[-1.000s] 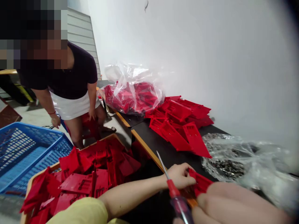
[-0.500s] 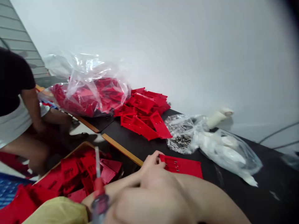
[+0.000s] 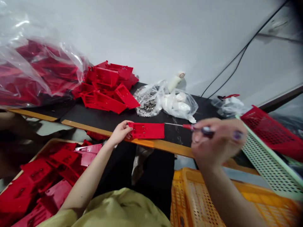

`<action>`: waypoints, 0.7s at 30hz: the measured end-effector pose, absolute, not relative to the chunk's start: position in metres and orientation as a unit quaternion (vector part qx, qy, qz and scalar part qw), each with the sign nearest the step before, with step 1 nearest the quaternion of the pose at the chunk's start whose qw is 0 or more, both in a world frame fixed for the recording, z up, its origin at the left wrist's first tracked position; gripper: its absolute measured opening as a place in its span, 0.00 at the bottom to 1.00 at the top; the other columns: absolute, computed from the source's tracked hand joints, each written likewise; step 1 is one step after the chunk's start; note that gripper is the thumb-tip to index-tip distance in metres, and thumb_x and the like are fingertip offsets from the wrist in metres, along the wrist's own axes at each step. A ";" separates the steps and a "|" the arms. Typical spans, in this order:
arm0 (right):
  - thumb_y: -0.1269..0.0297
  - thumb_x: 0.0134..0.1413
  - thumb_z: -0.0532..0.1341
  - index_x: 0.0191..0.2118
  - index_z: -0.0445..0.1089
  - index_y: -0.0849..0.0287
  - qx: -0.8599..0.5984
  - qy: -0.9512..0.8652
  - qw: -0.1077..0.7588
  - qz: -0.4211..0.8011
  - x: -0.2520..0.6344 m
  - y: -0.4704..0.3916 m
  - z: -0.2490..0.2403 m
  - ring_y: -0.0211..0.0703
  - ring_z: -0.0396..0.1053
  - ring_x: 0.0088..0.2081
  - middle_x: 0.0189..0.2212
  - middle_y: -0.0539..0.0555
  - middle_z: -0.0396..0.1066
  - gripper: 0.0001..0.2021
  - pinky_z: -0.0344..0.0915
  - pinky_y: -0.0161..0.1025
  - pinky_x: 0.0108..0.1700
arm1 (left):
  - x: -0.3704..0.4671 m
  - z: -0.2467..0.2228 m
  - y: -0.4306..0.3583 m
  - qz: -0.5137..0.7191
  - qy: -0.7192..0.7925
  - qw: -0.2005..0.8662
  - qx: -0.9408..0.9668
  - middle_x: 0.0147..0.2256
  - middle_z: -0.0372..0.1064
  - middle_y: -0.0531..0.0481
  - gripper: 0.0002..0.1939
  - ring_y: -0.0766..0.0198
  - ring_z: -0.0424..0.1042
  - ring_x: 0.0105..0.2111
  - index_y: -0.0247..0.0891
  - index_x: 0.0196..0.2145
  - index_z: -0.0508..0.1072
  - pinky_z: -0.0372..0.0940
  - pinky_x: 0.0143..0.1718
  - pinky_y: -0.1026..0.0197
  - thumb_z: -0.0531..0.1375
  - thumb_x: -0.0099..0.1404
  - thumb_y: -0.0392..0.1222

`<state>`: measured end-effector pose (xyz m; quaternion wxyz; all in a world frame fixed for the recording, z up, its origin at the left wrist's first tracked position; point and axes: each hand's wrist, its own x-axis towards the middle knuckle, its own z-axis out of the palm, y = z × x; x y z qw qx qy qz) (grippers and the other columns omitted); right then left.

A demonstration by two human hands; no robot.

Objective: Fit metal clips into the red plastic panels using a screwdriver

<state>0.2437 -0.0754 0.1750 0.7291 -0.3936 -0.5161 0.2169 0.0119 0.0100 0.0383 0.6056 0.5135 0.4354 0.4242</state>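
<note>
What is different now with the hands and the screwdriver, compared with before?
The right hand and the screwdriver have moved right, away from the left forearm; the tip now points left, towards the red plastic part. The view has turned right. The left hand still holds that part.

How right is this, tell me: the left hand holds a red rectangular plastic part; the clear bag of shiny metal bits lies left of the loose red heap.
Wrong side: the head view shows the clear bag of metal bits right of the loose red heap. The left hand holds the part.
</note>
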 end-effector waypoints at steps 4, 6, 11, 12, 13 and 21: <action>0.51 0.51 0.66 0.25 0.56 0.55 -0.397 -0.447 0.751 0.280 0.229 -0.033 0.142 0.31 0.57 0.09 0.18 0.44 0.73 0.19 0.50 0.29 0.08 | 0.012 0.042 0.009 0.415 0.446 0.603 0.515 0.18 0.66 0.59 0.20 0.72 0.65 0.14 0.34 0.42 0.69 0.61 0.16 0.72 0.63 0.53 0.45; 0.51 0.52 0.65 0.24 0.56 0.56 -0.403 -0.454 0.724 0.328 0.216 -0.020 0.127 0.30 0.58 0.08 0.18 0.44 0.73 0.20 0.49 0.28 0.08 | 0.012 0.044 0.010 0.406 0.447 0.606 0.518 0.18 0.66 0.59 0.20 0.72 0.65 0.15 0.33 0.43 0.69 0.62 0.16 0.71 0.63 0.53 0.46; 0.58 0.56 0.64 0.22 0.60 0.57 -0.361 -0.628 0.611 0.321 0.187 0.010 0.101 0.28 0.60 0.12 0.19 0.46 0.72 0.17 0.55 0.29 0.14 | 0.009 0.044 0.012 0.381 0.443 0.628 0.514 0.19 0.67 0.58 0.23 0.71 0.66 0.15 0.33 0.45 0.68 0.64 0.17 0.70 0.63 0.54 0.48; 0.58 0.56 0.64 0.22 0.61 0.58 -0.353 -0.657 0.588 0.315 0.183 0.016 0.098 0.28 0.59 0.12 0.18 0.46 0.71 0.17 0.55 0.29 0.16 | 0.008 0.044 0.013 0.379 0.443 0.632 0.511 0.19 0.67 0.58 0.23 0.71 0.66 0.15 0.33 0.45 0.68 0.64 0.17 0.70 0.63 0.55 0.48; 0.59 0.57 0.63 0.21 0.61 0.58 -0.349 -0.676 0.569 0.312 0.180 0.022 0.097 0.27 0.58 0.12 0.17 0.46 0.70 0.17 0.55 0.29 0.17 | 0.008 0.044 0.013 0.377 0.442 0.636 0.507 0.19 0.66 0.58 0.23 0.71 0.66 0.15 0.34 0.45 0.67 0.65 0.16 0.70 0.63 0.55 0.49; 0.64 0.60 0.60 0.22 0.60 0.57 -0.272 -0.729 0.531 0.336 0.182 0.046 0.108 0.31 0.59 0.17 0.16 0.45 0.67 0.15 0.55 0.32 0.21 | 0.005 0.044 0.015 0.370 0.441 0.662 0.480 0.21 0.66 0.58 0.21 0.70 0.68 0.16 0.36 0.47 0.68 0.66 0.16 0.69 0.63 0.57 0.48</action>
